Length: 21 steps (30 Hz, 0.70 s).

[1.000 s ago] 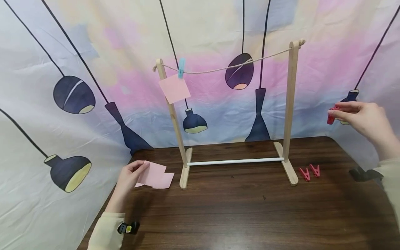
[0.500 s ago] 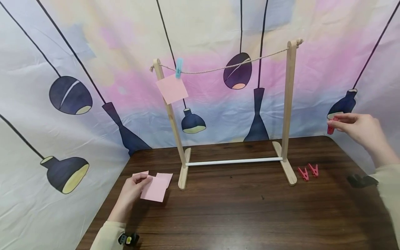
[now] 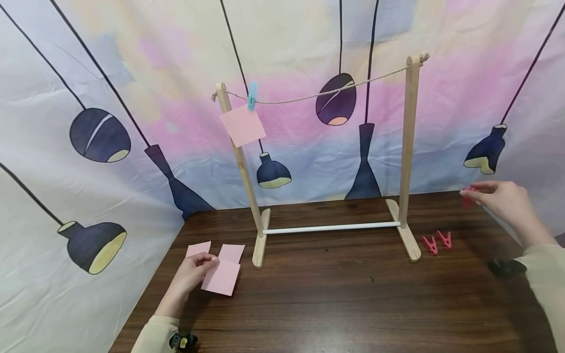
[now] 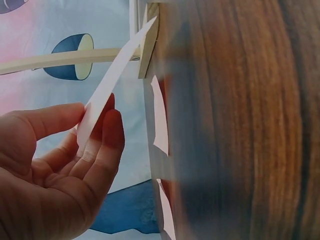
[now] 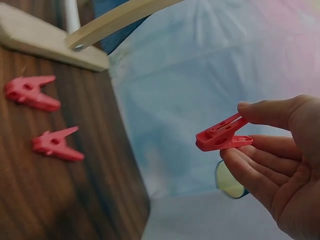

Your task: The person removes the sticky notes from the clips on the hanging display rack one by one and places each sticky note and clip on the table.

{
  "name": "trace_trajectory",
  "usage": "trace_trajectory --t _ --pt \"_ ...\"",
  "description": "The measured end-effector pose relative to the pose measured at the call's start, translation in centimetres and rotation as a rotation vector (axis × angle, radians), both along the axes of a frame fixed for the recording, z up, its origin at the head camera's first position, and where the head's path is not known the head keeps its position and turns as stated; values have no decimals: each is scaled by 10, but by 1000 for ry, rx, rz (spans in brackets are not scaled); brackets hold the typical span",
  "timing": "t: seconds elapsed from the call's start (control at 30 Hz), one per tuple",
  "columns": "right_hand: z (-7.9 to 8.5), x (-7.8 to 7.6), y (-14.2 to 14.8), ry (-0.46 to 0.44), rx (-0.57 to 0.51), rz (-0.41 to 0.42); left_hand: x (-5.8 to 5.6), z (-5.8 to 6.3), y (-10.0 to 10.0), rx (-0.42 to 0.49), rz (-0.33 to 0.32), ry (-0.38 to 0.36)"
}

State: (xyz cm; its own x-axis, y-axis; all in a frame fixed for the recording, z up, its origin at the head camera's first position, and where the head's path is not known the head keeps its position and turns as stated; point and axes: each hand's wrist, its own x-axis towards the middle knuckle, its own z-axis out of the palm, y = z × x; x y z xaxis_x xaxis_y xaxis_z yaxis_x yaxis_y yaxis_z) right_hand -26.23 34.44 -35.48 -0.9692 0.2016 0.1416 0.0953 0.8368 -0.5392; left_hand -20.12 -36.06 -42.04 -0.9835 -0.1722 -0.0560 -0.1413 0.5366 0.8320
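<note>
My left hand [image 3: 191,275] pinches a pink square of paper [image 3: 222,278] by its edge, between thumb and fingers, above the table's left side. In the left wrist view that paper [image 4: 107,85] is seen nearly edge-on, raised off the wood. Two more pink papers [image 3: 232,253] lie on the table just behind it. Over at the right, my right hand [image 3: 503,202] holds a red clothespin [image 5: 222,136] by its handle ends, thumb on one and fingers under the other. Two other red clothespins [image 3: 437,243] lie on the table below that hand.
A wooden stand [image 3: 408,147] with a white crossbar [image 3: 331,228] rises at the back of the table [image 3: 318,304]. Along its sagging string [image 3: 300,100], a blue clothespin [image 3: 252,96] holds one pink paper [image 3: 243,126] near the left post. A printed cloth [image 3: 176,88] hangs behind.
My left hand has drawn the paper off the others, toward the front and slightly right. My right hand has come down with the red clothespin, closer to the table.
</note>
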Motion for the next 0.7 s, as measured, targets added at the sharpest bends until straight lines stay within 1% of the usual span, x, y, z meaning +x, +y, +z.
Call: trace_trajectory --t 0.13,0.3,0.43,0.7 --pt "-11 0 5 -17 13 24 1 -3 0 -10 -18 -16" --pt "-24 -2 13 -31 74 105 2 -5 1 -26 -29 -31" --pt "-33 -2 17 -63 77 163 2 -8 2 -44 -22 -43" --pt "-49 -1 20 -101 91 186 -1 -10 0 -66 -15 -53"
